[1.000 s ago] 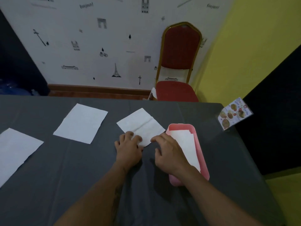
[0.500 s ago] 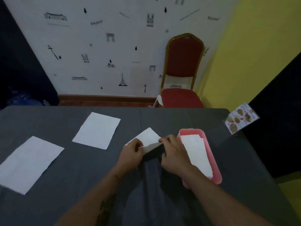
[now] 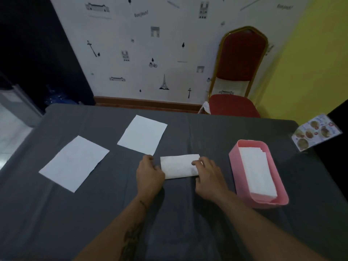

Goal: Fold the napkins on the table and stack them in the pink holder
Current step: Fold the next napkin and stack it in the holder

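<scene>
Both hands are pressed flat on the folded white paper napkin (image 3: 179,166) lying on the grey-clothed desk (image 3: 188,223): left hand (image 3: 149,174) at its left end, right hand (image 3: 208,176) on its right end. Half a second ago it was held half-folded and raised. The pink plastic holder (image 3: 278,199), stacked with folded napkins (image 3: 258,174), sits right. Two flat white napkins (image 3: 143,135) are seen beyond. "Bonjour!" is printed on the wallpaper (image 3: 169,53).

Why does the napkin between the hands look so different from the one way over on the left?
The napkin between the hands is folded into a narrow strip; the far-left napkin lies open and looks much wider. The left hand and right hand touch the folded one; nothing touches the open one. Both are white and lie flat on the dark table.
</scene>
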Motion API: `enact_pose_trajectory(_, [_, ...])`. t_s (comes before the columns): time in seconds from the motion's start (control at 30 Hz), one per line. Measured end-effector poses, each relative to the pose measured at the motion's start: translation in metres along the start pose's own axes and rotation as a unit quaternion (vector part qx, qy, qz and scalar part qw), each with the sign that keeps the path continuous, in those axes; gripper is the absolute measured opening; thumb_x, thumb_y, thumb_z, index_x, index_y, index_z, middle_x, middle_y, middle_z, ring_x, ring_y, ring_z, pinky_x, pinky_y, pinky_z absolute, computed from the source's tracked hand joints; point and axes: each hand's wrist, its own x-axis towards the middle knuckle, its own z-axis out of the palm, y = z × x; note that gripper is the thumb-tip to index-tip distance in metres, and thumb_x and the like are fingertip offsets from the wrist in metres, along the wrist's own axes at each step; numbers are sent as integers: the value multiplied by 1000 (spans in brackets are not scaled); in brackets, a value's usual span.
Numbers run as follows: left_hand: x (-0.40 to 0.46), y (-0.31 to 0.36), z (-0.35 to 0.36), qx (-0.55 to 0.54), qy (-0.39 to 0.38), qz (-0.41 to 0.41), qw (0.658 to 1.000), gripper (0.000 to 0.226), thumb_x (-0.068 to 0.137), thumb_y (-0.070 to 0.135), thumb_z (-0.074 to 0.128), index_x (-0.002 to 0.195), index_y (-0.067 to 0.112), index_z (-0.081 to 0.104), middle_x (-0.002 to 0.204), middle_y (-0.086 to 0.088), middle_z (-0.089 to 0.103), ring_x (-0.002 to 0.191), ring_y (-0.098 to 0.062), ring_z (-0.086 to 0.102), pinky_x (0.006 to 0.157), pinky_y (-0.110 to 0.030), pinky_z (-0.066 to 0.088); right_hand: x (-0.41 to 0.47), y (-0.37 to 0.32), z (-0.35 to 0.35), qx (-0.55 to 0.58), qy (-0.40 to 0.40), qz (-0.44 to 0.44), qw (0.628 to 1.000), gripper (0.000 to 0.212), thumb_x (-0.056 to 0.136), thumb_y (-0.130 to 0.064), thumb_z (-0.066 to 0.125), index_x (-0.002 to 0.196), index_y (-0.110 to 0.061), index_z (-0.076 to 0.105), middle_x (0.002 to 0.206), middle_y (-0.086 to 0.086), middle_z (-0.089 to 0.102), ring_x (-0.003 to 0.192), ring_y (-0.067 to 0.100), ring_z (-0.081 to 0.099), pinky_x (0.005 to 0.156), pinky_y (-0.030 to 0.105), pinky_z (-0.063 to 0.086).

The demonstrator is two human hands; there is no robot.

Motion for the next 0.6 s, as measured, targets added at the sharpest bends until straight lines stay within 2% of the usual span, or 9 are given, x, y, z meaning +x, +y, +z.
enact_pose_trajectory(0.1, [-5,-6,2,111,-40,162,980,30,83,16,60,111,23,55,109,1,54,99,-20,52,86,-39,49,2,-1,8,-18,-53,11,998,62,85,-18,61,144,-23,41,155,3,29,135,26,33,111,40,33])
enact_pose_trajectory(0.2, [-8,-6,8,216,-103,256,937,26,84,29,62,109,27,61,111,3,53,101,-19,50,88,-35,45,7,0,15,-23,-76,23,997,66,84,-20,68,143,-25,40,152,4,30,132,26,34,107,41,38])
enact_pose_trajectory(0.27, [-9,-6,13,260,-125,266,920,28,85,34,62,113,28,61,116,4,51,105,-19,47,90,-33,41,11,1,19,-18,-62,29,997,66,81,-20,72,139,-24,42,144,4,35,125,25,37,101,38,44])
enact_pose_trajectory(0.33, [-8,-8,18,277,-127,255,917,29,87,37,63,114,29,60,118,4,49,106,-17,44,92,-30,38,16,1,22,-19,-45,27,998,62,79,-16,73,133,-23,44,134,4,38,116,23,39,92,35,48])
enact_pose_trajectory(0.5, [-8,-9,26,274,-75,263,922,15,89,30,58,103,26,62,109,3,53,98,-18,46,84,-30,39,24,3,26,-29,-29,6,999,47,80,-10,70,122,-17,50,124,5,45,108,23,46,84,35,51])
enact_pose_trajectory(0.6, [-9,-11,30,270,-48,267,924,12,88,26,57,100,25,60,105,2,54,92,-19,47,80,-33,41,24,6,26,-41,3,-1,999,31,83,-16,66,112,-17,55,116,3,51,101,21,50,80,34,51])
